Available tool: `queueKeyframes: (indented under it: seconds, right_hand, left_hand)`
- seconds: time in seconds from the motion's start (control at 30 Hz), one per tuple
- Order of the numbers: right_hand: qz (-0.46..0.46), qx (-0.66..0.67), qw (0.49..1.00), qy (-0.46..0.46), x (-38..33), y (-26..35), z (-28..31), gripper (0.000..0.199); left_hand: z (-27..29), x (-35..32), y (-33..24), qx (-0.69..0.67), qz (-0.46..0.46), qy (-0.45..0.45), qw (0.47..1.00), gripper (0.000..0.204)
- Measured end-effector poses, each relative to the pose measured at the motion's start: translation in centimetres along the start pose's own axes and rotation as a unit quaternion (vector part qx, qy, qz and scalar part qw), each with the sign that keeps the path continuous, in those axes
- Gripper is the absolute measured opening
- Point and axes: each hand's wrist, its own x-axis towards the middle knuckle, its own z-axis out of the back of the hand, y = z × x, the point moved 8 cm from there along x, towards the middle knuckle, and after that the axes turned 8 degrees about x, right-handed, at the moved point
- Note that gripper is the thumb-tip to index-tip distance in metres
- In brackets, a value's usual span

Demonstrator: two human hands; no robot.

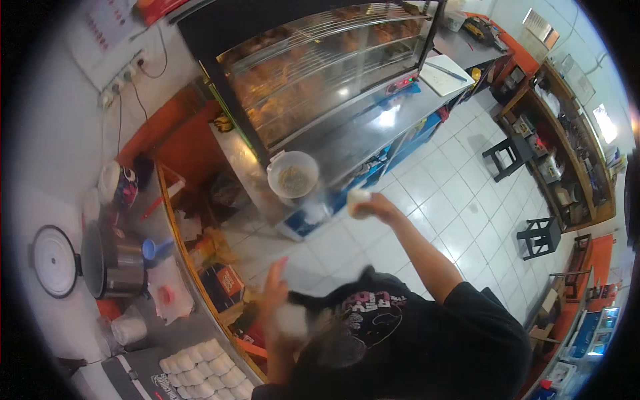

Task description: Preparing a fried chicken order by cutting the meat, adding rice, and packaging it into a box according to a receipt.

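Note:
Out in front of me over the tiled floor, my right hand [383, 207] is closed round a small white rounded bundle [358, 203]. My left hand [275, 293] is raised close to my body, left of my dark shirt, its fingers pointing up and smeared by motion. Against its palm side shows a pale white lump [291, 321]; whether the hand grips it is unclear. Several white bundles [207, 373] of like look lie stacked in rows at the lower left. A white colander-like bowl [293, 175] stands on the metal counter, ahead and left of my right hand.
A glass display case [320, 73] of browned food stands on the metal counter [373, 127]. At the left are a large pot [117, 260], its lid [56, 261] and a blue ladle [157, 249]. Two black stools [510, 157] stand on the right by a wooden shelf [567, 147].

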Motion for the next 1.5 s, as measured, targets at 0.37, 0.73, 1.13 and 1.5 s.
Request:
queueKeyframes:
  seconds: [0.37, 0.73, 1.13, 1.5]
  right_hand:
    - [0.131, -0.198, 0.969, -0.07, 19.1, 6.7, 14.3, 0.088]
    - [0.239, -0.461, 0.848, -0.104, 22.7, 10.9, 16.7, 0.055]
    - [-0.277, -0.191, 0.94, -0.061, 13.2, -18.1, 54.0, 0.028]
    - [-0.158, 0.044, 0.983, -0.083, 2.5, -7.8, 67.0, 0.025]
  left_hand:
    - [-14.0, 1.5, -2.1, -0.077, 0.186, 0.11, 0.973, 0.04]
    - [7.4, 29.3, -38.5, 0.0, -0.185, -0.153, 0.971, 0.018]
    - [-2.9, 66.3, -77.3, 0.302, -0.443, -0.186, 0.823, 0.045]
    - [-3.3, 86.3, -71.7, 0.216, -0.086, 0.091, 0.968, 0.065]
